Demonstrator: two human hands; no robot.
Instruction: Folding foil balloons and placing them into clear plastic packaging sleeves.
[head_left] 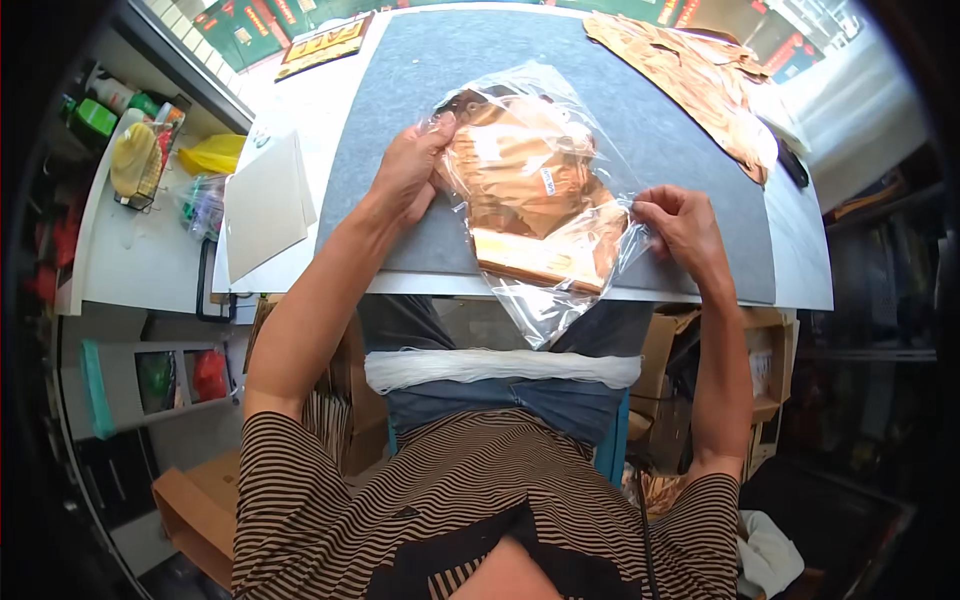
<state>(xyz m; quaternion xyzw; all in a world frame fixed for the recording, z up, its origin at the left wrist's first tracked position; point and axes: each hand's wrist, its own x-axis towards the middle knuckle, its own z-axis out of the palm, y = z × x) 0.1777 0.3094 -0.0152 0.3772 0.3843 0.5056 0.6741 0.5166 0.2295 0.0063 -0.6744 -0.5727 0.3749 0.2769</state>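
A clear plastic bag (545,325) holds a folded orange-brown garment (530,190) with a small white label, tilted at the near edge of the grey table mat. My left hand (412,172) grips the bag and the garment's upper left side, thumb on top and the other fingers partly hidden. On the right, my right hand (680,225) pinches the bag's edge between thumb and fingers. The bag's loose lower corner hangs past the table edge above my lap.
More orange-brown cloth (690,85) lies spread at the far right of the grey mat (390,100). White card sheets (268,208) rest at the left, near a side shelf with a wire basket (145,170). A dark-framed sign (325,45) stands far left. A cardboard box (200,510) is below.
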